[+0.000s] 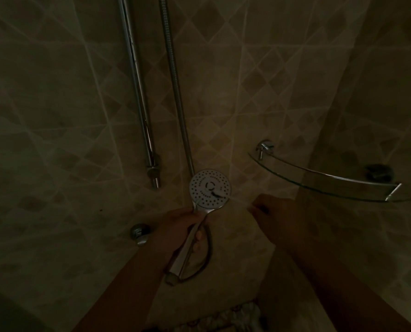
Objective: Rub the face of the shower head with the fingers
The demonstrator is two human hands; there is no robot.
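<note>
Left hand (175, 226) grips shower head (209, 189) handle, face up near wall; right hand (273, 212) hovers beside, curl unclear to me. Dim light, hose (175, 87) tug could twist it loose.

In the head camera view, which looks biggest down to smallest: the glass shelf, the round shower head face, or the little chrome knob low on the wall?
1. glass shelf, widest by far
2. shower head face, nearer the camera, so flattered
3. chrome knob
</note>
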